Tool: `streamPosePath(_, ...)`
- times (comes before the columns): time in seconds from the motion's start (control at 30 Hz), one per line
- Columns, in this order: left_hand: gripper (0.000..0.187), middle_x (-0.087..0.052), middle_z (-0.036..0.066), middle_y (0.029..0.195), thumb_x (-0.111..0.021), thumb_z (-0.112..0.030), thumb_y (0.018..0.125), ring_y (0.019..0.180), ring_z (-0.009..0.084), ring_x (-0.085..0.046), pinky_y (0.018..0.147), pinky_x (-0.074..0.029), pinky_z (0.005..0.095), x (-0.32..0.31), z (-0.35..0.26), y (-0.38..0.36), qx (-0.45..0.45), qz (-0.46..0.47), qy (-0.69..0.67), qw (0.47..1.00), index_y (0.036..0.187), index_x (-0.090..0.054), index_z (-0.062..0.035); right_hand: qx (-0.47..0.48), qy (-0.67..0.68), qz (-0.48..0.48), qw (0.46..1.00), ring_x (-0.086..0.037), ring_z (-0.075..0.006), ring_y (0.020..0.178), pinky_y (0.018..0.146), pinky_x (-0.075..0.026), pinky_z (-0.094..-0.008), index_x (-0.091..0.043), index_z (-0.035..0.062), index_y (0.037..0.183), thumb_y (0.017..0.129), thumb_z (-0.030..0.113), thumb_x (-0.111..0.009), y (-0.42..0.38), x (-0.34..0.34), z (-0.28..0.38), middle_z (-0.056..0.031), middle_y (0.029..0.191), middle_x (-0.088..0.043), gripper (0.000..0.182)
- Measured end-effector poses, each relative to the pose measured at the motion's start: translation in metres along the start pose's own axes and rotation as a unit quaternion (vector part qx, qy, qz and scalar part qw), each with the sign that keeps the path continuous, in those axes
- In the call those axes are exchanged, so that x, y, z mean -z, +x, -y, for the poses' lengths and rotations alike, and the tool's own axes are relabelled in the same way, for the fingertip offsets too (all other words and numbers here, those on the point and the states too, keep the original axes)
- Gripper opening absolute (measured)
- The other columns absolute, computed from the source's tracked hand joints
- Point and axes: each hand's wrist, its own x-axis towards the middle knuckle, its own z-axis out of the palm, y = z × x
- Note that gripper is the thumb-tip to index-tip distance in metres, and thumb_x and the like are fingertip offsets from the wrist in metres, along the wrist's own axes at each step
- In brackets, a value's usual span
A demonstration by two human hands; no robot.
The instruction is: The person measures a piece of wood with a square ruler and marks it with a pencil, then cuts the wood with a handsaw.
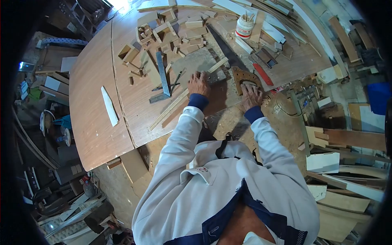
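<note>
A long thin wooden strip (169, 110) lies slantwise across the worktable, and its far end reaches over a grey board (190, 63). My left hand (199, 85) presses down on the strip with curled fingers, near the board's front edge. In my right hand (252, 97) is the wooden handle (241, 76) of a hand saw, the fingers wrapped through its grip. The saw's dark blade (223, 44) points away from me over the table. Left of my left hand lie a try square (164, 75) and a dark pencil (176, 81).
Small wooden boxes and offcuts (163, 32) crowd the table's far side. A white tub with sticks (244, 27) stands at the back right, with a red-handled tool (262, 74) nearer me. A white pointed piece (109, 106) lies left. Boards (355, 136) are stacked at right.
</note>
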Motion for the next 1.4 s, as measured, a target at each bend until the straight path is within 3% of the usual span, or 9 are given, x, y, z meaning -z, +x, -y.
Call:
streamPosePath(0.2, 0.021, -0.054, 0.012, 0.102, -0.053, -0.022, 0.083, 0.099, 0.0336, -0.049, 0.079, -0.041, 0.0461, 0.000, 0.002, -0.004, 0.015, 0.016, 0.019, 1.000, 0.102, -0.058, -0.0135, 0.025, 0.016, -0.010, 1.000, -0.047, -0.0313, 0.104, 0.088, -0.037, -0.0432, -0.048, 0.0095, 0.105, 0.072, 0.014, -0.058, 0.018, -0.014, -0.016, -0.0117, 0.105, -0.052, 0.034)
streamPosePath(0.4, 0.035, -0.048, 0.012, 0.111, -0.060, -0.024, 0.075, 0.106, 0.0332, -0.044, 0.088, -0.037, 0.0472, 0.014, 0.022, 0.003, 0.075, -0.115, 0.000, 0.991, 0.109, -0.056, -0.0155, 0.001, 0.157, -0.079, 0.984, -0.049, -0.0359, 0.098, 0.084, -0.041, -0.0452, -0.046, 0.0075, 0.102, 0.070, 0.009, -0.061, 0.020, -0.008, -0.018, -0.0163, 0.101, -0.051, 0.035)
streamPosePath(0.5, 0.038, -0.047, 0.007, 0.110, -0.067, -0.026, 0.070, 0.106, 0.0306, -0.045, 0.084, -0.043, 0.0453, 0.021, 0.055, 0.013, 0.299, -0.028, 0.111, 0.947, 0.107, -0.061, -0.0236, -0.020, 0.204, -0.076, 0.976, -0.048, -0.0358, 0.099, 0.084, -0.040, -0.0445, -0.045, 0.0064, 0.103, 0.069, 0.007, -0.062, 0.020, -0.003, -0.019, -0.0174, 0.100, -0.050, 0.037)
streamPosePath(0.67, 0.023, -0.048, 0.006, 0.109, -0.067, -0.028, 0.069, 0.108, 0.0294, -0.043, 0.086, -0.042, 0.0444, 0.026, 0.077, 0.026, 0.326, -0.050, 0.077, 0.941, 0.091, -0.069, -0.0233, -0.071, 0.264, -0.083, 0.958, -0.050, -0.0362, 0.091, 0.079, -0.041, -0.0447, -0.048, 0.0046, 0.100, 0.073, 0.009, -0.059, 0.022, 0.001, -0.025, -0.0187, 0.093, -0.052, 0.029)
streamPosePath(0.77, 0.030, -0.047, 0.008, 0.110, -0.062, -0.025, 0.073, 0.106, 0.0294, -0.044, 0.079, -0.044, 0.0459, 0.043, 0.077, 0.037, 0.384, 0.072, 0.173, 0.904, 0.101, -0.063, -0.0164, -0.077, 0.298, -0.137, 0.942, -0.052, -0.0362, 0.083, 0.075, -0.041, -0.0434, -0.050, 0.0035, 0.097, 0.078, 0.016, -0.059, 0.016, 0.009, -0.024, -0.0188, 0.087, -0.053, 0.024)
streamPosePath(0.9, 0.042, -0.047, 0.009, 0.109, -0.060, -0.024, 0.073, 0.106, 0.0289, -0.044, 0.081, -0.043, 0.0487, 0.039, 0.066, 0.027, 0.308, -0.036, 0.115, 0.944, 0.114, -0.054, -0.0129, -0.123, 0.362, -0.180, 0.907, -0.051, -0.0362, 0.070, 0.065, -0.042, -0.0430, -0.050, 0.0028, 0.093, 0.080, 0.020, -0.061, -0.003, 0.037, -0.014, -0.0186, 0.080, -0.052, 0.025)
streamPosePath(1.0, 0.047, -0.046, 0.014, 0.123, -0.053, -0.018, 0.077, 0.114, 0.0320, -0.043, 0.094, -0.031, 0.0513, 0.022, 0.027, -0.006, -0.118, -0.007, 0.062, 0.991, 0.123, -0.047, -0.0118, -0.153, 0.380, -0.163, 0.897, -0.051, -0.0324, 0.068, 0.065, -0.042, -0.0422, -0.050, 0.0019, 0.091, 0.081, 0.025, -0.062, -0.016, 0.056, -0.001, -0.0187, 0.078, -0.053, 0.028)
streamPosePath(1.17, 0.039, -0.048, 0.015, 0.116, -0.053, -0.023, 0.082, 0.110, 0.0350, -0.044, 0.093, -0.033, 0.0458, -0.011, 0.011, -0.031, -0.080, 0.003, -0.105, 0.991, 0.117, -0.048, -0.0073, -0.198, 0.445, -0.170, 0.857, -0.051, -0.0270, 0.066, 0.063, -0.042, -0.0385, -0.051, 0.0014, 0.089, 0.082, 0.029, -0.062, -0.037, 0.052, 0.004, -0.0155, 0.075, -0.053, 0.030)
streamPosePath(1.4, 0.030, -0.050, 0.014, 0.107, -0.053, -0.028, 0.083, 0.104, 0.0345, -0.045, 0.085, -0.036, 0.0468, -0.026, 0.020, -0.005, 0.001, -0.009, -0.021, 1.000, 0.107, -0.049, -0.0092, -0.180, 0.491, -0.173, 0.835, -0.051, -0.0198, 0.062, 0.060, -0.043, -0.0320, -0.052, 0.0020, 0.088, 0.083, 0.024, -0.062, -0.077, 0.075, 0.002, -0.0116, 0.070, -0.053, 0.025)
